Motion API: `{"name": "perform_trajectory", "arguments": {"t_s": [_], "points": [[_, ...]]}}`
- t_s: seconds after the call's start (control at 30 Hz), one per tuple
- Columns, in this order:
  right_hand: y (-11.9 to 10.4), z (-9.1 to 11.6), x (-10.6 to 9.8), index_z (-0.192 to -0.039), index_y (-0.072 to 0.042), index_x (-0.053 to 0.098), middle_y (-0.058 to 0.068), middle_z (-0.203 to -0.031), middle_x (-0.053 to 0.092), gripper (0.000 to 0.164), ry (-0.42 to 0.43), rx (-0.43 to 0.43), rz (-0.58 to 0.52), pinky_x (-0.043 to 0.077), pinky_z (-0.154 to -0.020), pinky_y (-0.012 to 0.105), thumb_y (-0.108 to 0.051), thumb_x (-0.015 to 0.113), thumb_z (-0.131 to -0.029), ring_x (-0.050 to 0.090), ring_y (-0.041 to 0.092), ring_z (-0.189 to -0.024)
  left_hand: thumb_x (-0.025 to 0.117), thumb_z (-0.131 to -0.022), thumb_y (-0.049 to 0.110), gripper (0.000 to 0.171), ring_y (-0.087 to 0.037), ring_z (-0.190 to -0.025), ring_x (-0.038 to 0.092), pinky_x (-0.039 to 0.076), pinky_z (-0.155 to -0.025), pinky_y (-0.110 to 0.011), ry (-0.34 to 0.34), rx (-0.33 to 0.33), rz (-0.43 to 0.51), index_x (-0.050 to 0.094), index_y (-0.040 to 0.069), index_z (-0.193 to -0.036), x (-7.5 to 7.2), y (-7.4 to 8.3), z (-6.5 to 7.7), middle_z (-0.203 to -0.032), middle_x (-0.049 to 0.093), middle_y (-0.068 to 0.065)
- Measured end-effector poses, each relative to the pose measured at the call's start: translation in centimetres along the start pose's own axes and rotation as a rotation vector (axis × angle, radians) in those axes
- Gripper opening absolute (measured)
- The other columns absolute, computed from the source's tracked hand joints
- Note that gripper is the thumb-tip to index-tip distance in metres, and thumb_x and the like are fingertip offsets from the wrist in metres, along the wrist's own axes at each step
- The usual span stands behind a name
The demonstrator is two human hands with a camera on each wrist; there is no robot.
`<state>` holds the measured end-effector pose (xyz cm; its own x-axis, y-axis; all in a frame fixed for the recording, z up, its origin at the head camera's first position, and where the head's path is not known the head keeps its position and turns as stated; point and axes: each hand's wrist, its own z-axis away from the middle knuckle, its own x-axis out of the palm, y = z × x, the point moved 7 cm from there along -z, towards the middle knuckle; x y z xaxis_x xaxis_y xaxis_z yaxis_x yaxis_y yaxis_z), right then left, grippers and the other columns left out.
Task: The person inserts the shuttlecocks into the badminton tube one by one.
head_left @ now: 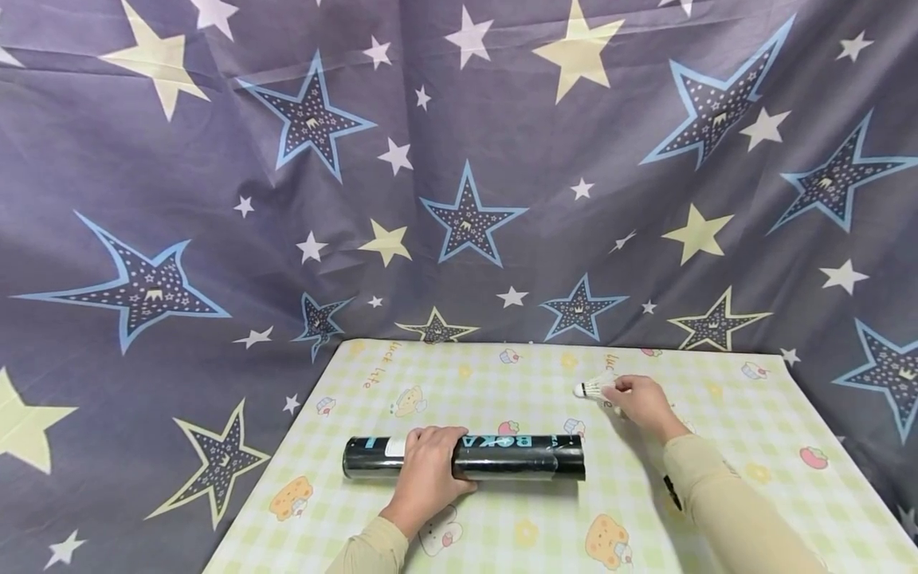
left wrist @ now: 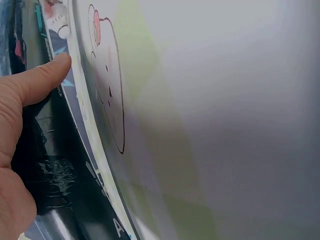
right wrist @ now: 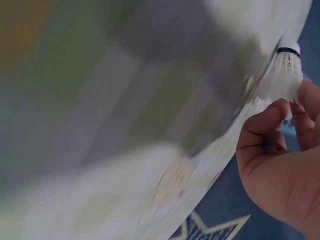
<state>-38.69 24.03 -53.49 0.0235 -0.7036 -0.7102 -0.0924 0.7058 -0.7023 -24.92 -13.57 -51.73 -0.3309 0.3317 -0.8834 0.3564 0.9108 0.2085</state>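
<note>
A black shuttlecock tube (head_left: 502, 457) with blue lettering lies sideways across the table, and my left hand (head_left: 430, 470) grips it left of its middle. The left wrist view shows the thumb (left wrist: 47, 80) along the dark tube (left wrist: 55, 150). To the right and farther back, my right hand (head_left: 645, 404) pinches a white shuttlecock (head_left: 594, 388) by its feather skirt. Its cork points left, apart from the tube's right end. In the right wrist view, thumb and fingers hold the skirt edge of the shuttlecock (right wrist: 285, 75).
The table (head_left: 531, 510) wears a green-and-white checked cloth with cartoon prints. Behind its far edge hangs a dark curtain (head_left: 459, 143) with star patterns, which also runs down the left and right sides.
</note>
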Motion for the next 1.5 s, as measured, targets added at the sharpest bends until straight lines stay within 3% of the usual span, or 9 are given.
{"name": "perform_trajectory", "arguments": {"t_s": [0.2,0.37,0.6,0.77,0.9,1.07,1.3,1.4,1.5], "points": [[-2.7,1.4,2.0,-0.107,0.0,0.078,0.009,-0.094,0.077,0.028,-0.008,0.019,-0.181,0.05,-0.072,0.025,-0.027,0.073,-0.103,0.06,0.009,-0.077,0.108,-0.053,0.045,0.089,-0.02,-0.11,0.069,0.044,-0.1,-0.044,0.008,0.009,0.006,0.072,0.017,-0.129,0.2,0.1,0.1,-0.121,0.079,0.002],[-4.0,3.5,2.7,-0.113,0.0,0.076,0.001,-0.084,0.069,0.033,-0.032,0.087,-0.342,0.05,-0.067,0.023,-0.031,0.074,-0.103,0.057,0.009,-0.075,0.107,-0.053,0.046,0.089,-0.02,-0.111,0.069,0.043,-0.1,-0.044,-0.002,-0.002,0.003,0.072,0.018,-0.13,0.3,0.0,0.0,-0.122,0.079,0.002],[-3.2,6.9,1.5,-0.12,0.002,0.073,-0.008,-0.07,0.057,0.037,0.029,0.225,-0.588,0.047,-0.062,0.023,-0.032,0.073,-0.104,0.052,0.006,-0.064,0.108,-0.053,0.043,0.088,-0.022,-0.112,0.069,0.043,-0.101,-0.045,0.012,-0.009,0.026,0.072,0.018,-0.13,0.1,0.0,-0.3,-0.122,0.079,0.001],[-2.3,8.7,0.0,-0.111,-0.008,0.075,-0.009,-0.071,0.059,0.023,0.08,0.288,-0.701,0.05,-0.063,0.022,-0.03,0.072,-0.105,0.054,0.005,-0.066,0.108,-0.053,0.042,0.089,-0.022,-0.112,0.069,0.043,-0.101,-0.046,0.023,-0.015,0.037,0.071,0.018,-0.13,0.0,0.0,-0.3,-0.122,0.079,0.002],[-2.4,10.2,-0.3,-0.099,-0.018,0.075,-0.01,-0.071,0.061,0.013,0.069,0.309,-0.742,0.051,-0.064,0.021,-0.029,0.071,-0.105,0.055,0.004,-0.067,0.108,-0.054,0.041,0.088,-0.023,-0.113,0.069,0.043,-0.102,-0.047,0.024,-0.02,0.045,0.071,0.017,-0.13,0.0,0.0,-0.4,-0.123,0.079,0.001],[-3.9,11.7,0.7,-0.1,-0.017,0.077,-0.009,-0.07,0.065,0.012,0.034,0.295,-0.803,0.052,-0.062,0.02,-0.026,0.07,-0.106,0.058,0.004,-0.065,0.108,-0.055,0.041,0.089,-0.024,-0.114,0.068,0.043,-0.102,-0.048,0.036,-0.025,0.035,0.07,0.017,-0.131,-0.2,-0.2,-0.4,-0.122,0.079,0.0],[-6.6,13.2,3.6,-0.134,0.001,0.064,-0.002,-0.074,0.072,0.034,-0.126,0.32,-0.913,0.055,-0.063,0.02,-0.025,0.057,-0.112,0.065,0.007,-0.065,0.108,-0.056,0.041,0.089,-0.026,-0.114,0.068,0.043,-0.101,-0.048,0.042,-0.041,0.047,0.07,0.016,-0.133,-0.7,-0.2,-0.6,-0.124,0.078,-0.002],[-7.1,13.4,3.7,-0.135,0.004,0.063,-0.003,-0.074,0.07,0.042,-0.098,0.289,-0.839,0.053,-0.064,0.021,-0.03,0.057,-0.112,0.062,0.007,-0.066,0.108,-0.056,0.041,0.089,-0.026,-0.114,0.069,0.044,-0.102,-0.048,0.049,-0.052,0.051,0.071,0.016,-0.133,-0.9,-0.3,-0.8,-0.124,0.078,-0.002],[-7.1,13.5,3.0,-0.124,0.002,0.072,-0.005,-0.07,0.06,0.041,0.01,0.228,-0.639,0.048,-0.062,0.022,-0.035,0.063,-0.109,0.054,0.008,-0.064,0.108,-0.056,0.041,0.089,-0.026,-0.114,0.069,0.044,-0.102,-0.047,0.054,-0.061,0.054,0.071,0.015,-0.132,-1.2,-0.4,-1.1,-0.123,0.079,-0.002]]}}
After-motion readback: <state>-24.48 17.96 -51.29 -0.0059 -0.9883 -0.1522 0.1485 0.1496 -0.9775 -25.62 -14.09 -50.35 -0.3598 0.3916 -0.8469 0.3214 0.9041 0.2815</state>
